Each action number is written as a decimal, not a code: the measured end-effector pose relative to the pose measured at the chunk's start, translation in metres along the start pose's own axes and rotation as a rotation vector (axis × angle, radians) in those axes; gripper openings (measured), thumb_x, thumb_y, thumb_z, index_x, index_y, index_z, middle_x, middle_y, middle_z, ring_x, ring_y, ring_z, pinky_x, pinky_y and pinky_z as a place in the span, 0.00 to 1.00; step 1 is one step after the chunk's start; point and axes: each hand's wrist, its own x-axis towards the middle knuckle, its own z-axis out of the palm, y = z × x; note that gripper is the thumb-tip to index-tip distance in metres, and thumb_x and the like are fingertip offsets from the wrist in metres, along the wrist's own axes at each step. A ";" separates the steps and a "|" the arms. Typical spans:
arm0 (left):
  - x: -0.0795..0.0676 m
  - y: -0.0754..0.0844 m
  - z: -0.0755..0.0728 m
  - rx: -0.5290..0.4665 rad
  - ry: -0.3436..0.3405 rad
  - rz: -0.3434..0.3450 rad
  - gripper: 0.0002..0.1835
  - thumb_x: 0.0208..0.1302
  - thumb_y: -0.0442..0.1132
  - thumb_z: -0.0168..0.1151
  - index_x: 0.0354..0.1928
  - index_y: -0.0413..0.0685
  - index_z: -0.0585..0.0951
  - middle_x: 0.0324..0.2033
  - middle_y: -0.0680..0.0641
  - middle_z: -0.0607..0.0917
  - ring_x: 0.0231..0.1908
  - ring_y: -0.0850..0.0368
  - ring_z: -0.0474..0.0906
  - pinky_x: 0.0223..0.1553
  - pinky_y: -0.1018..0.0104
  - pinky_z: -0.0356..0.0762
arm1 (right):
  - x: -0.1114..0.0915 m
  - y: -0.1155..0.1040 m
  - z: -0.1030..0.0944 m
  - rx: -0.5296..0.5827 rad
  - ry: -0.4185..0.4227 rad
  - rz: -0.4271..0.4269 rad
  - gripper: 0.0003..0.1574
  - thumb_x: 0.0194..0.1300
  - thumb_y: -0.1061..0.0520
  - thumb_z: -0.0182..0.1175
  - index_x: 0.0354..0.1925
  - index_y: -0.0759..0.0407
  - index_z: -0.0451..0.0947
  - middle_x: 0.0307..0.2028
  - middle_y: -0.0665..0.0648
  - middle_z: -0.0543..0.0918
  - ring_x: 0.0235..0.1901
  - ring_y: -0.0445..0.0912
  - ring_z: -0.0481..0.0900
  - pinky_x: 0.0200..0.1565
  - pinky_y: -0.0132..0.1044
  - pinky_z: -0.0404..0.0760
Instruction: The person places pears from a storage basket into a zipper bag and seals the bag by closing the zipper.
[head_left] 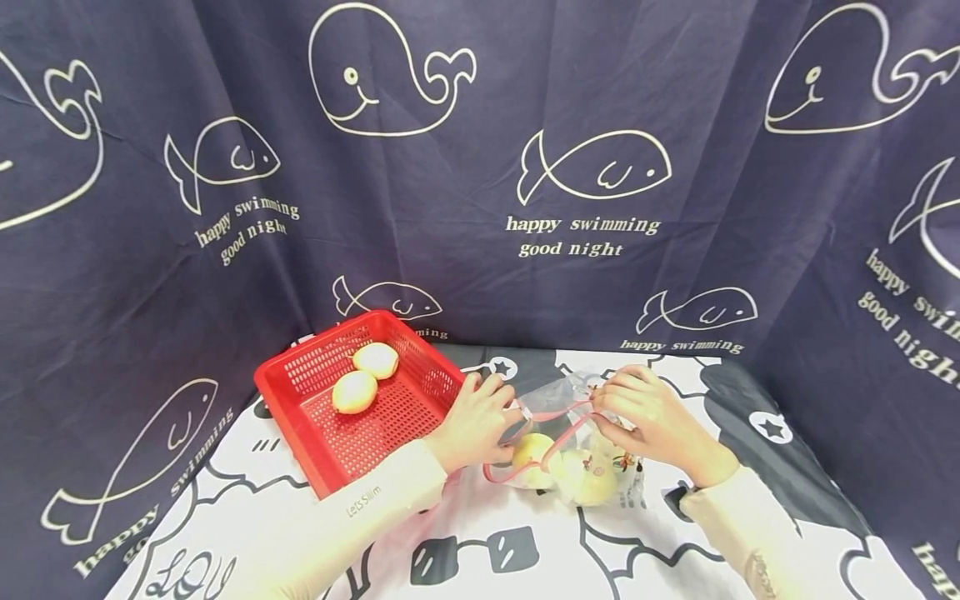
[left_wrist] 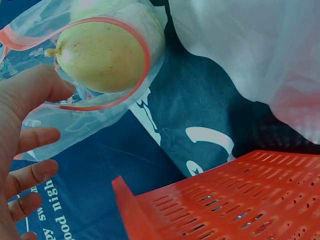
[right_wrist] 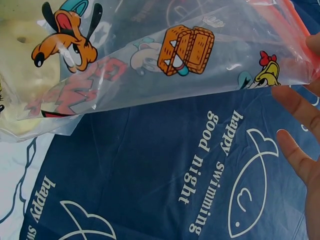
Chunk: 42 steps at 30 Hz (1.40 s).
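A clear zip bag (head_left: 558, 398) with a pinkish-red rim and cartoon prints lies on the cloth, its mouth spread apart. Yellow pears (head_left: 588, 479) sit inside; one pear (left_wrist: 102, 55) with a short stem shows just within the mouth. My left hand (head_left: 480, 421) is at the mouth's left side, thumb over the rim and the other fingers apart; no fruit is in it. With thumb and finger, my right hand (head_left: 648, 417) pinches the upper corner of the bag, near the red strip (right_wrist: 295, 30) in the right wrist view.
Left of the bag stands a red perforated basket (head_left: 318, 467), holding two pears (head_left: 355, 392). Its right wall is close to my left hand. The patterned tablecloth (head_left: 540, 575) lies beneath, and dark blue printed curtains (head_left: 465, 200) hang behind and at both sides.
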 end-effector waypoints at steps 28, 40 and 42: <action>-0.016 -0.008 0.015 -0.035 0.109 -0.012 0.03 0.50 0.46 0.70 0.25 0.58 0.87 0.34 0.55 0.78 0.44 0.54 0.69 0.46 0.54 0.64 | -0.001 0.000 -0.004 0.002 -0.023 0.024 0.17 0.73 0.52 0.52 0.33 0.58 0.82 0.31 0.49 0.84 0.33 0.46 0.81 0.48 0.46 0.70; -0.011 -0.012 0.011 -0.045 0.273 -0.030 0.05 0.51 0.41 0.68 0.23 0.51 0.82 0.33 0.55 0.81 0.45 0.53 0.72 0.47 0.52 0.66 | -0.004 0.002 -0.006 -0.002 0.000 0.019 0.16 0.73 0.52 0.52 0.33 0.57 0.82 0.31 0.49 0.84 0.33 0.47 0.81 0.49 0.46 0.69; -0.009 -0.012 0.009 -0.054 0.288 -0.038 0.05 0.53 0.41 0.68 0.24 0.52 0.82 0.33 0.55 0.81 0.46 0.53 0.72 0.47 0.52 0.67 | -0.004 0.002 -0.007 -0.003 0.003 0.018 0.16 0.73 0.53 0.52 0.33 0.57 0.82 0.31 0.49 0.84 0.33 0.47 0.81 0.48 0.46 0.70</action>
